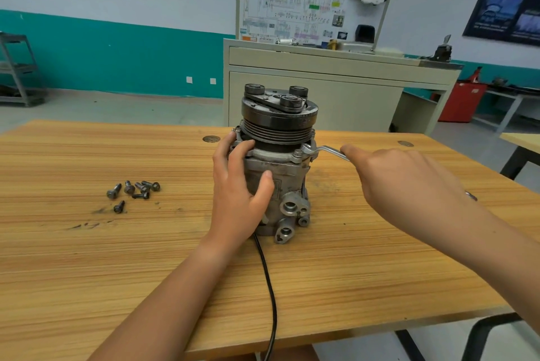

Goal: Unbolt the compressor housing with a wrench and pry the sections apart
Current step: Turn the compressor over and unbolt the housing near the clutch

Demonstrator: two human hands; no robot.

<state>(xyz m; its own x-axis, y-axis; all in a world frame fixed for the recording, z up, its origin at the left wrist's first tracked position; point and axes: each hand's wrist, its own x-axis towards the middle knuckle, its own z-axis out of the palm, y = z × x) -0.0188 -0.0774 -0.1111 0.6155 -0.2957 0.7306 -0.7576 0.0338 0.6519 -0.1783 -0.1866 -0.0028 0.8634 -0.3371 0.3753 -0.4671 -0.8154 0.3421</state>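
The compressor [282, 173] stands upright on the wooden table [117, 258], its black pulley [277, 118] on top and its grey housing below. My left hand [238, 185] grips the left side of the housing, fingers curled round the flange and thumb on the front. A silver wrench [325, 151] sits on a bolt at the flange's right side. My right hand [400, 179] holds the wrench handle, with most of the handle hidden under it.
Several loose bolts [133, 192] lie on the table to the left of the compressor. A black cable [270, 296] runs from the compressor base off the near table edge. A beige cabinet [321, 97] with a wiring board stands behind the table.
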